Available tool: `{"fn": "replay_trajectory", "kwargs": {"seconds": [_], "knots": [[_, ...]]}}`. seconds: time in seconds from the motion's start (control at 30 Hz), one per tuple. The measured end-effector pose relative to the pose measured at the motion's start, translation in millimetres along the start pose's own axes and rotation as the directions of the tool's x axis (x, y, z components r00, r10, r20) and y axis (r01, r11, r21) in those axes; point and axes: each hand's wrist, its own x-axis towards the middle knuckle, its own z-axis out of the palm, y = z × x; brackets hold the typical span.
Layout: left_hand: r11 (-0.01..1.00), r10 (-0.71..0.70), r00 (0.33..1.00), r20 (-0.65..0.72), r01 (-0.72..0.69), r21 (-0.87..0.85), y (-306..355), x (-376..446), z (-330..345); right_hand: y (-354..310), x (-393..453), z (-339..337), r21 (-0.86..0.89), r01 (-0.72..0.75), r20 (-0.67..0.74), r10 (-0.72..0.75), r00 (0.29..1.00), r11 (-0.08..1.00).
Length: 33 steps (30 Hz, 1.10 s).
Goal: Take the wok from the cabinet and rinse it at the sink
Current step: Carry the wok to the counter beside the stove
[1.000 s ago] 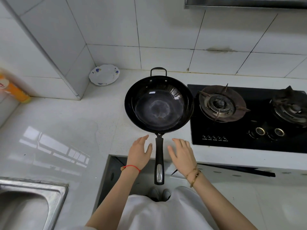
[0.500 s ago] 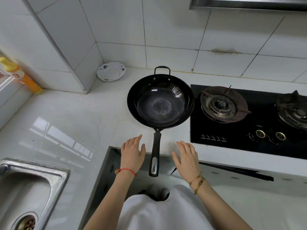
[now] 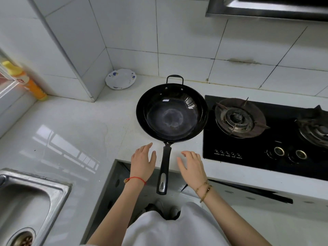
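A black wok (image 3: pixel 171 112) is sitting on the white counter (image 3: pixel 71 132), its long handle (image 3: pixel 164 171) sticking out between the two hands. The left hand (image 3: pixel 142 162) and right hand (image 3: pixel 192 166) are hovering flat on either side of that handle, fingers straight, touching nothing. A gas stove (image 3: pixel 266 135) is lying beyond the right hand; a steel sink (image 3: pixel 58 190) is showing below the left, and a small plate (image 3: pixel 120 79) is leaning in the far corner.

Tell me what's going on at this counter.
A person stands at a kitchen counter with a black wok resting on it, beside the gas stove. The wok's long handle sticks out past the counter edge. The left hand and right hand hover open on either side of the handle, touching nothing. The sink, at lower left, awaits the rinse.
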Motion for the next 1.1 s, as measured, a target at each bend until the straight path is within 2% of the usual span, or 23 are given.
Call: {"fn": "replay_trajectory", "kwargs": {"seconds": [0.1, 0.2, 0.27, 0.37, 0.5, 0.63, 0.73, 0.83, 1.1], "knots": [[0.985, -0.098, 0.989, 0.108, 0.112, -0.133, -2.5, 14.7, 4.6, -17.2, 9.2, 10.9, 0.016, -0.086, 0.052, 0.085, 0.995, 0.996], [0.99, -0.107, 0.969, 0.223, 0.125, -0.067, -3.7, 29.6, 12.0, -33.6, 17.8, 24.1, -0.135, -0.115, 0.08, 0.126, 0.989, 0.984], [0.981, -0.129, 0.943, 0.307, 0.166, -0.099, -0.6, 37.2, 16.4, -43.0, 21.9, 31.2, -0.158, -0.142, 0.122, 0.162, 0.979, 0.977], [0.96, -0.15, 0.893, 0.425, 0.234, -0.152, 7.3, 46.3, 23.1, -52.9, 26.4, 40.1, -0.06, -0.269, 0.227, 0.275, 0.934, 0.961], [0.915, -0.171, 0.814, 0.555, 0.341, -0.218, 10.9, 53.2, 34.6, -56.5, 29.5, 53.4, 0.125, -0.433, 0.29, 0.385, 0.876, 0.892], [0.748, -0.175, 0.755, 0.632, 0.519, -0.414, 7.0, 53.3, 41.2, -62.7, 29.6, 61.7, 0.295, -0.493, 0.234, 0.438, 0.868, 0.819], [0.616, -0.133, 0.725, 0.676, 0.595, -0.517, 8.8, 50.5, 37.7, -68.4, 26.4, 62.5, 0.427, -0.539, 0.25, 0.478, 0.842, 0.726], [0.545, -0.108, 0.711, 0.695, 0.627, -0.556, 9.4, 49.5, 37.2, -70.9, 25.2, 70.3, 0.515, -0.571, 0.244, 0.53, 0.812, 0.639], [0.573, -0.118, 0.763, 0.636, 0.575, -0.584, 10.7, 46.8, 47.6, -70.8, 24.4, 73.9, 0.542, -0.544, 0.124, 0.58, 0.805, 0.64]]}}
